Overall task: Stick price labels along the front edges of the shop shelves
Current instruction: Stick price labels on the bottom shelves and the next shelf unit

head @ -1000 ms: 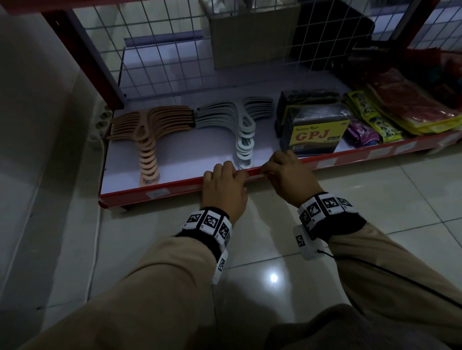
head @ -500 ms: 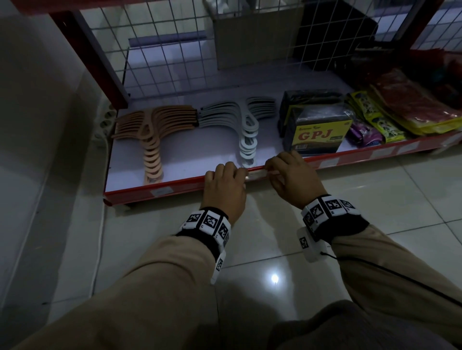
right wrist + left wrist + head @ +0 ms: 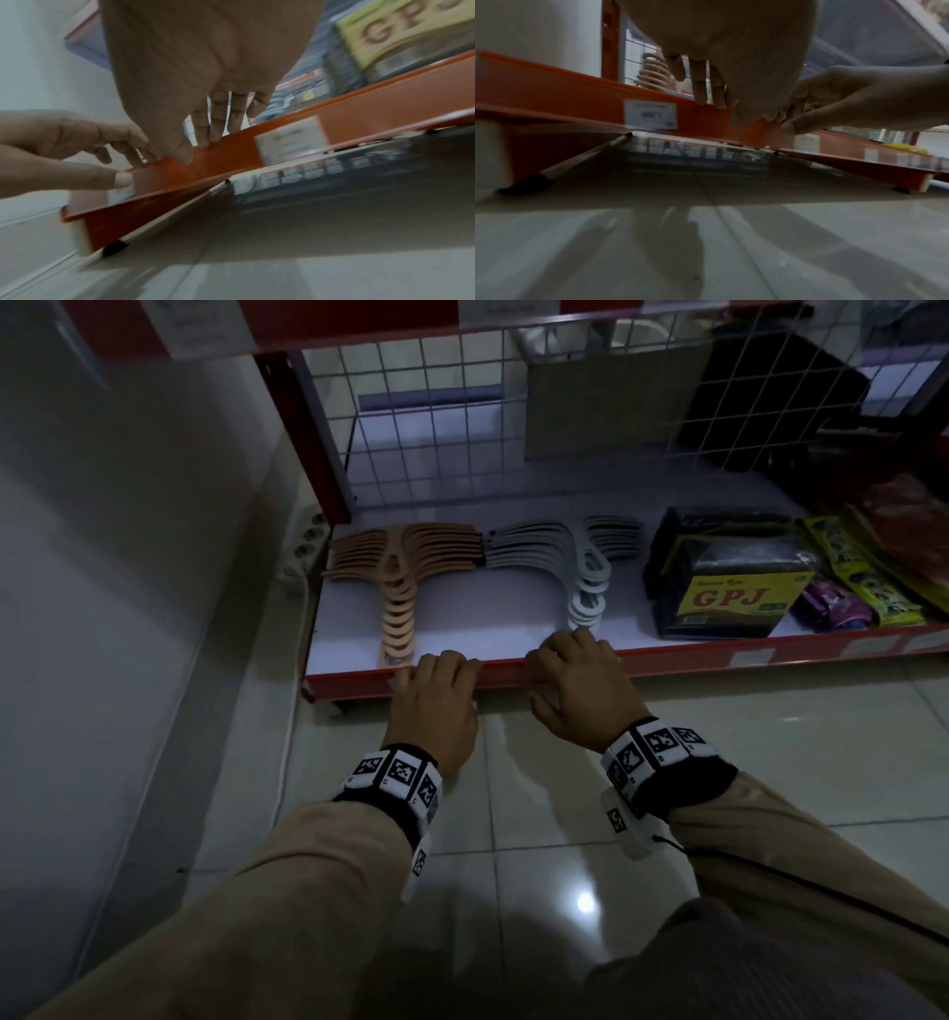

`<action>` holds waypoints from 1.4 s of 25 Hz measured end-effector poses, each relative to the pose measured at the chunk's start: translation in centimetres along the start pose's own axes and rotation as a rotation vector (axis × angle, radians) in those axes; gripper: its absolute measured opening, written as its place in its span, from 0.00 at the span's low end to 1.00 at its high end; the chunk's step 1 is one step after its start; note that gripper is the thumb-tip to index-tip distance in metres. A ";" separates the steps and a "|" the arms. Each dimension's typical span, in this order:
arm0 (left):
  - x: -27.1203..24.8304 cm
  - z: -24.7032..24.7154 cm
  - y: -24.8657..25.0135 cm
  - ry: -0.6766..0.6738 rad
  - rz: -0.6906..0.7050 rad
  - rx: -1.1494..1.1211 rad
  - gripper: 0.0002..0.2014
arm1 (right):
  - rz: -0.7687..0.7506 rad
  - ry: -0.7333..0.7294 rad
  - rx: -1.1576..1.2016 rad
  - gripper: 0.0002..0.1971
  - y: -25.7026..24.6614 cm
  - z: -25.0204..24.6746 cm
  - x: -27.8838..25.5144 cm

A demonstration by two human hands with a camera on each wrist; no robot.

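The bottom shelf's red front edge [image 3: 693,662] runs left to right low over the floor. My left hand [image 3: 426,672] and right hand [image 3: 560,660] sit side by side on it. Each hand rests its fingertips on the top lip and presses its thumb on the front face. In the left wrist view a white price label [image 3: 650,114] is stuck on the edge [image 3: 552,95], just left of my left hand [image 3: 726,109]. In the right wrist view another label [image 3: 290,140] is stuck just right of my right hand [image 3: 200,150]. The red strip between my thumbs is bare.
On the shelf lie beige hangers [image 3: 395,588], white hangers [image 3: 585,577], a black GPJ pack [image 3: 729,588] and snack packets [image 3: 873,577]. More labels [image 3: 755,656] line the edge to the right. A wire grid [image 3: 513,418] backs the shelf. There is a wall [image 3: 128,557] left and glossy floor tiles [image 3: 513,814] below.
Both hands have slid left along the red edge, from below the GPJ pack and white hangers to between the two hanger stacks. The pale strip between them no longer shows.
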State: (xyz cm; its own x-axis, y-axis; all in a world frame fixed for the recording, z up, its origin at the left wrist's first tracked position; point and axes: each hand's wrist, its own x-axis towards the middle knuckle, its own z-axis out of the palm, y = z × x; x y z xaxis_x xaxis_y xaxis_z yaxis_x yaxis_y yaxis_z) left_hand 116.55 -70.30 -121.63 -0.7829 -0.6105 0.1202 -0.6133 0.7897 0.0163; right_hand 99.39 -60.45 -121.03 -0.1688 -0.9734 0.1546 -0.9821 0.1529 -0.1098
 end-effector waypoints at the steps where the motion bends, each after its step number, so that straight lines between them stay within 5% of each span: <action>1: -0.8 0.1 -1.0 0.002 -0.033 -0.007 0.26 | -0.022 -0.006 0.005 0.21 -0.9 0.2 0.4; 5: -3.4 1.1 -4.0 -0.055 -0.147 -0.031 0.33 | -0.089 -0.036 -0.004 0.27 -4.4 0.9 1.8; 9: -4.0 1.1 -6.0 0.029 -0.110 -0.083 0.31 | -0.102 -0.059 -0.025 0.29 -7.2 1.9 2.8; 14: -3.7 1.0 -7.3 0.112 -0.108 -0.128 0.23 | -0.096 0.010 0.081 0.19 -8.5 2.8 3.6; 25: -3.2 1.0 -7.0 0.030 -0.167 -0.054 0.17 | -0.227 0.099 0.091 0.12 -9.7 2.7 4.8; 30: -3.2 0.8 -7.2 0.039 -0.159 -0.062 0.16 | -0.134 -0.073 -0.008 0.14 -10.7 2.8 6.3; 35: -2.4 0.3 -7.6 0.024 -0.178 -0.142 0.18 | -0.033 -0.072 0.093 0.10 -10.8 2.4 7.0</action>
State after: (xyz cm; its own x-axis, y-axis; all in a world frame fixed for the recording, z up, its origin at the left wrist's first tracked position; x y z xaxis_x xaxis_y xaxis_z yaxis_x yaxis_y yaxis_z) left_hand 123.08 -74.80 -122.34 -0.6602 -0.7404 0.1262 -0.7190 0.6716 0.1790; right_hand 108.98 -69.34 -121.15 -0.1268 -0.9879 0.0896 -0.9745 0.1072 -0.1969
